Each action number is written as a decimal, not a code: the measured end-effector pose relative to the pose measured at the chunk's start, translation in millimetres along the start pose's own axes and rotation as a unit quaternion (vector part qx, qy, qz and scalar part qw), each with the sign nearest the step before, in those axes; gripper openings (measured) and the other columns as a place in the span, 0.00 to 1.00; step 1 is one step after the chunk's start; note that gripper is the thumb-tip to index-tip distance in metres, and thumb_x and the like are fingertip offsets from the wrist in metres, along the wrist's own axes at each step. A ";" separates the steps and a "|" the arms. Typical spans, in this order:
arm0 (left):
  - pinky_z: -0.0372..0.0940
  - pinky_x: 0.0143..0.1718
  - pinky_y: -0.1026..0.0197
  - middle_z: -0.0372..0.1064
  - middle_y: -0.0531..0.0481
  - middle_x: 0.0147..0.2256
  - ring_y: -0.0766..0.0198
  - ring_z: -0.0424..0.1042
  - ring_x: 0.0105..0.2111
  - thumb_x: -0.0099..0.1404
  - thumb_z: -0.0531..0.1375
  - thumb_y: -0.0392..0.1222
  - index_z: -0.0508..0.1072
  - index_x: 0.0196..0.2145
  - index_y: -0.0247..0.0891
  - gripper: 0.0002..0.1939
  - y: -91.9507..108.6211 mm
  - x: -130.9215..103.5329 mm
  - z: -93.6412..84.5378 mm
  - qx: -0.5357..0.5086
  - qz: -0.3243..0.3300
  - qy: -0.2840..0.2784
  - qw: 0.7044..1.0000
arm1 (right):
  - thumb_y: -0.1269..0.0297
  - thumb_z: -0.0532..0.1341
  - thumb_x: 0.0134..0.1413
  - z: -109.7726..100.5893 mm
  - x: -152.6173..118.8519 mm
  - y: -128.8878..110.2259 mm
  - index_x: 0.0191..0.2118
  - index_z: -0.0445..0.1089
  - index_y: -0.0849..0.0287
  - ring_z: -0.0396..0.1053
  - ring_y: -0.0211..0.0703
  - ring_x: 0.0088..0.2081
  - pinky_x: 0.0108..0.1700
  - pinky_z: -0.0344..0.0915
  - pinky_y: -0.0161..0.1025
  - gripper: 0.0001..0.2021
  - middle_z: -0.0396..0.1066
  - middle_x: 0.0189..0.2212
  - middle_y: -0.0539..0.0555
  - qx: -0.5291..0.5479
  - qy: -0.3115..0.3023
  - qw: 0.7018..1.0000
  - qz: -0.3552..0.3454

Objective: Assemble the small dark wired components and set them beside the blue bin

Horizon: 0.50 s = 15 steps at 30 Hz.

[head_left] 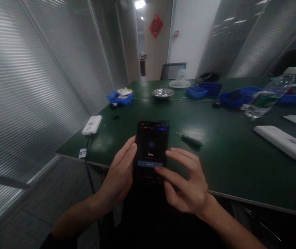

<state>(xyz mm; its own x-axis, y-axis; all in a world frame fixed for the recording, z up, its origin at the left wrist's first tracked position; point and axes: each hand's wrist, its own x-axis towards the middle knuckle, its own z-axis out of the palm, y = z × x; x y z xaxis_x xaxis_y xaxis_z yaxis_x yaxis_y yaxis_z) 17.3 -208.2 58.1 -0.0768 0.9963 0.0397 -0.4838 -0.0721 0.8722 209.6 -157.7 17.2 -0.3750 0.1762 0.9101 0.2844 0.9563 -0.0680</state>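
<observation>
A dark smartphone (151,148) is held upright over the near edge of the green table. Its lit screen reads "Vela" above a blue bar. My left hand (122,167) is closed around the phone's left side, the thumb along the edge. On the other side, my right hand (189,180) has its fingers apart, one fingertip on or just over the screen by the blue bar and another near the phone's right edge. A screwdriver (190,140) with a green handle lies on the table just beyond my right hand.
On the green table (231,145) are a white power bank (92,125) with a cable at left and another white power bank (285,142) at right. Farther back stand a metal bowl (162,93), a blue basket (119,98), several blue trays and a plastic bottle (271,95).
</observation>
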 end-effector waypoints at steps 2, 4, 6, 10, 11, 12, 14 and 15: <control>0.67 0.60 0.50 0.75 0.42 0.56 0.50 0.73 0.58 0.78 0.58 0.48 0.71 0.65 0.41 0.22 -0.7 0.0 -0.5 0.001 0.004 0.002 1.000 | 0.73 0.61 0.57 0.2 -0.2 0.1 0.49 0.80 0.60 0.67 0.61 0.60 0.56 0.73 0.59 0.16 0.66 0.59 0.64 -0.001 -0.005 1.000 -0.004; 0.67 0.60 0.50 0.75 0.41 0.56 0.50 0.73 0.58 0.78 0.59 0.48 0.71 0.65 0.41 0.22 -1.5 0.0 -1.1 0.002 0.008 0.004 1.000 | 0.72 0.61 0.57 0.4 -0.1 -0.1 0.49 0.80 0.59 0.67 0.62 0.60 0.56 0.73 0.59 0.16 0.67 0.59 0.63 -0.003 -0.011 1.000 -0.009; 0.67 0.59 0.50 0.75 0.41 0.56 0.50 0.73 0.57 0.78 0.59 0.48 0.72 0.65 0.41 0.22 -1.8 0.0 -1.4 0.002 0.009 0.005 1.000 | 0.72 0.62 0.56 0.7 0.1 -0.6 0.51 0.80 0.58 0.67 0.62 0.61 0.56 0.73 0.60 0.17 0.68 0.59 0.63 -0.011 -0.015 1.000 -0.007; 0.66 0.60 0.50 0.76 0.42 0.55 0.50 0.74 0.57 0.77 0.60 0.48 0.72 0.65 0.42 0.22 -1.3 0.1 -1.1 -0.001 0.009 0.006 1.000 | 0.71 0.62 0.57 0.9 0.1 -1.8 0.53 0.80 0.52 0.67 0.61 0.61 0.57 0.73 0.60 0.19 0.69 0.60 0.60 -0.039 -0.020 0.999 0.009; 0.66 0.60 0.50 0.76 0.42 0.55 0.50 0.74 0.57 0.77 0.60 0.48 0.72 0.65 0.42 0.22 -1.1 0.2 -1.0 -0.001 0.008 0.006 1.000 | 0.72 0.62 0.57 0.7 -0.2 -2.0 0.52 0.80 0.52 0.67 0.61 0.61 0.56 0.73 0.60 0.19 0.69 0.60 0.60 -0.040 -0.017 0.999 0.009; 0.66 0.60 0.50 0.76 0.42 0.55 0.50 0.74 0.57 0.77 0.60 0.48 0.72 0.64 0.42 0.22 -1.0 0.4 -0.9 0.000 0.008 0.006 1.000 | 0.72 0.62 0.57 0.5 -0.4 -2.1 0.52 0.80 0.52 0.67 0.61 0.61 0.56 0.73 0.59 0.19 0.69 0.59 0.60 -0.038 -0.013 0.999 0.007; 0.66 0.61 0.49 0.76 0.42 0.55 0.50 0.74 0.57 0.77 0.59 0.48 0.72 0.64 0.42 0.22 -1.1 0.8 -1.0 -0.001 0.005 0.005 1.000 | 0.73 0.61 0.57 0.0 -0.9 -2.2 0.50 0.80 0.54 0.67 0.61 0.61 0.55 0.73 0.59 0.18 0.68 0.59 0.61 -0.031 -0.005 0.999 0.001; 0.66 0.61 0.49 0.76 0.42 0.55 0.50 0.74 0.57 0.77 0.59 0.48 0.72 0.64 0.42 0.22 -1.3 0.9 -1.2 -0.002 0.004 0.005 1.000 | 0.73 0.61 0.57 -0.3 -1.1 -2.2 0.50 0.80 0.55 0.66 0.61 0.61 0.55 0.73 0.59 0.18 0.67 0.60 0.61 -0.028 -0.003 1.000 -0.002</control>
<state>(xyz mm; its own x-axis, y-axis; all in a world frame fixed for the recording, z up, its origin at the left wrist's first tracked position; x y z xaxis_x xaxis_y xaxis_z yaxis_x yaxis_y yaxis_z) 16.7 -207.3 56.4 -0.0893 0.9951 0.0419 -0.4863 -0.0803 0.8701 209.6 -160.0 16.5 -0.3811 0.1733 0.9081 0.3317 0.9425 -0.0407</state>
